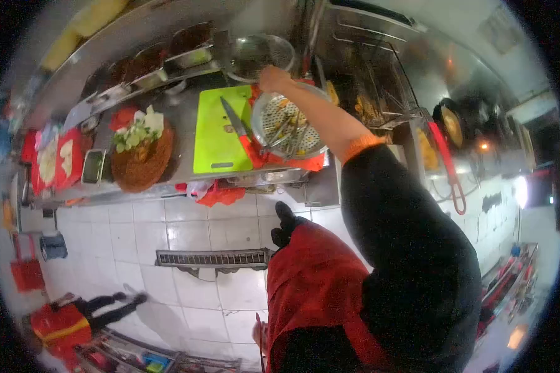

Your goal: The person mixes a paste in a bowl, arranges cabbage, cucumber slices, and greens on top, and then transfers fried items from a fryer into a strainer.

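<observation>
My right hand [274,79] reaches across the counter with its fingers curled at the near rim of a round metal bowl [261,57]; what they grip is unclear. Beneath that forearm is a perforated metal strainer [286,127] with food pieces and what look like metal tongs in it. A knife [234,116] with a red handle lies on a green cutting board [214,140] to the left. Low in view, beside the red apron [317,267], my left hand [261,334] is closed round a thin dark object.
A round brown board [144,165] carries sliced vegetables. Metal containers [149,79] line the counter's back. Fry baskets [379,78] and a red-handled tool [445,158] are at right. Another person [62,326] stands at lower left, near a floor drain [211,258].
</observation>
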`<state>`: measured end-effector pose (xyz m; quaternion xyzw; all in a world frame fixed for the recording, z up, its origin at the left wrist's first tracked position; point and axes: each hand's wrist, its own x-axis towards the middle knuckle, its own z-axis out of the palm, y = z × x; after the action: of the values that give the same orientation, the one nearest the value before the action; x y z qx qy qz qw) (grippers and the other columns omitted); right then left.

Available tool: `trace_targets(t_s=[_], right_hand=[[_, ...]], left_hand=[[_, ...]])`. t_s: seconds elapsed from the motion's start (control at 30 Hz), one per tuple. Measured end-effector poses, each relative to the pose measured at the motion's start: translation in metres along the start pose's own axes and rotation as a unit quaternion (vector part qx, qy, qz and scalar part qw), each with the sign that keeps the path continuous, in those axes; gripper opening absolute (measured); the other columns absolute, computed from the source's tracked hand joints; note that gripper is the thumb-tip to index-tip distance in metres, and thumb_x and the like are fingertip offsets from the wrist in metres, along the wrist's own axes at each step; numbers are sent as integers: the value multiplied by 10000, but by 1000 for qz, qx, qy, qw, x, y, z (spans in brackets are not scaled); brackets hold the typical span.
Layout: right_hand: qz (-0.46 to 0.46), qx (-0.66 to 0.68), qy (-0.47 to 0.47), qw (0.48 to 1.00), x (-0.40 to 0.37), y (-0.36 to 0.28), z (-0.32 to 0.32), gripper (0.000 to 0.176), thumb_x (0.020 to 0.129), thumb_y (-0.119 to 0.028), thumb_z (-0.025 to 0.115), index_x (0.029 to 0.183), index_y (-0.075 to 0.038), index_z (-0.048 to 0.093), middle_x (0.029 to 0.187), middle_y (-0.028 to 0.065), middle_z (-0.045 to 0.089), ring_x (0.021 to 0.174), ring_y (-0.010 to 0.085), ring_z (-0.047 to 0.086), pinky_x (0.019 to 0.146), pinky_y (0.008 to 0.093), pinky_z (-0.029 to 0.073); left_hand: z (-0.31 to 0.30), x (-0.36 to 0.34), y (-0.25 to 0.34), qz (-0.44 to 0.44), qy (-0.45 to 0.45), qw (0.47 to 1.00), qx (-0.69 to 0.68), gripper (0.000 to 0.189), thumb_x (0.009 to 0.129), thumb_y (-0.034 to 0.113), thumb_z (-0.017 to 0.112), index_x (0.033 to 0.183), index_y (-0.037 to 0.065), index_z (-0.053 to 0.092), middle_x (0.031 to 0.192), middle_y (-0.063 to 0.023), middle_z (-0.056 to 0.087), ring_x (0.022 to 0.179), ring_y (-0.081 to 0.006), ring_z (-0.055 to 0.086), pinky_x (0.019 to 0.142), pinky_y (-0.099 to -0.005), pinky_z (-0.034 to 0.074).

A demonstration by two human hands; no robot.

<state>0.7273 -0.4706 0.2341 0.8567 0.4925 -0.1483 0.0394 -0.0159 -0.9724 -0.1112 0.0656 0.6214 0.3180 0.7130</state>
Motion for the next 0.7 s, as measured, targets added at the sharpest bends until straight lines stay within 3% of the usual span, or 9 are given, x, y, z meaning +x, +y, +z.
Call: trace_targets(t_s=[0.07, 0.13, 0.27, 0.33, 0.47, 0.57, 0.63, 0.67, 0.7], right_hand=[[-33, 188, 15, 982, -11, 13, -3, 555, 812, -157, 639, 1297, 84, 521, 1142, 263, 652, 1054, 406, 648, 888, 432, 540], [-33, 183, 178, 966, -38, 26, 25, 571, 793, -124, 619, 1306, 78, 468, 1106, 297, 634, 999, 441, 641, 857, 473, 533], [-70, 337, 295, 892, -177, 52, 22, 438, 787, -20, 580, 1201, 22, 444, 1054, 292, 606, 917, 451, 628, 775, 527, 497], [-47, 370, 274, 887, -238, 75, 24, 499, 825, -87, 644, 1268, -10, 429, 1019, 257, 640, 899, 407, 668, 812, 456, 513], [78, 487, 190, 849, -353, 121, 40, 400, 886, -175, 672, 1244, -34, 563, 765, 165, 670, 664, 258, 676, 645, 398, 524], [164, 376, 240, 880, -410, 123, 52, 391, 910, -155, 660, 1270, -45, 552, 858, 168, 688, 668, 237, 690, 600, 361, 539], [308, 522, 160, 779, -425, 129, 72, 458, 910, -102, 649, 1332, -54, 478, 915, 203, 688, 680, 243, 695, 611, 378, 546], [313, 461, 109, 823, -425, 130, 71, 535, 896, -44, 634, 1377, -68, 402, 931, 225, 684, 734, 298, 708, 622, 393, 553], [313, 463, 108, 822, -420, 130, 80, 535, 896, -44, 634, 1377, -68, 402, 931, 225, 684, 734, 298, 708, 622, 393, 553]], left_hand=[[19, -1, 7, -31, 20, 997, 68, 316, 928, 226, 641, 1129, -13, 591, 1023, -110, 634, 932, -191, 610, 741, -288, 531], [41, 9, 25, -50, 22, 993, 106, 313, 929, 227, 639, 1127, -12, 592, 1021, -106, 634, 931, -189, 610, 740, -288, 531], [84, 41, 66, -69, 10, 982, 174, 308, 931, 227, 635, 1125, -9, 595, 1019, -99, 633, 928, -183, 610, 737, -288, 529], [103, 59, 88, -68, -5, 975, 210, 306, 932, 227, 634, 1124, -8, 596, 1018, -95, 633, 927, -180, 610, 735, -287, 529], [151, 100, 143, -18, -64, 952, 297, 301, 934, 228, 630, 1121, -6, 599, 1015, -88, 632, 924, -175, 610, 732, -287, 528], [190, 139, 204, 122, -174, 892, 399, 298, 935, 228, 627, 1119, -4, 601, 1013, -82, 631, 922, -170, 610, 730, -286, 527], [226, 166, 248, 89, -237, 911, 326, 413, 954, 207, 570, 1309, 10, 494, 1198, -95, 591, 1035, -210, 619, 872, -330, 537], [312, 117, 263, 46, -41, 955, 289, 414, 969, 181, 540, 1337, 7, 463, 1204, -110, 591, 1043, -223, 617, 923, -340, 525], [310, 137, 270, 288, -269, 773, 497, 387, 988, 174, 515, 1332, 3, 468, 1215, -126, 585, 1026, -223, 619, 916, -342, 522]])
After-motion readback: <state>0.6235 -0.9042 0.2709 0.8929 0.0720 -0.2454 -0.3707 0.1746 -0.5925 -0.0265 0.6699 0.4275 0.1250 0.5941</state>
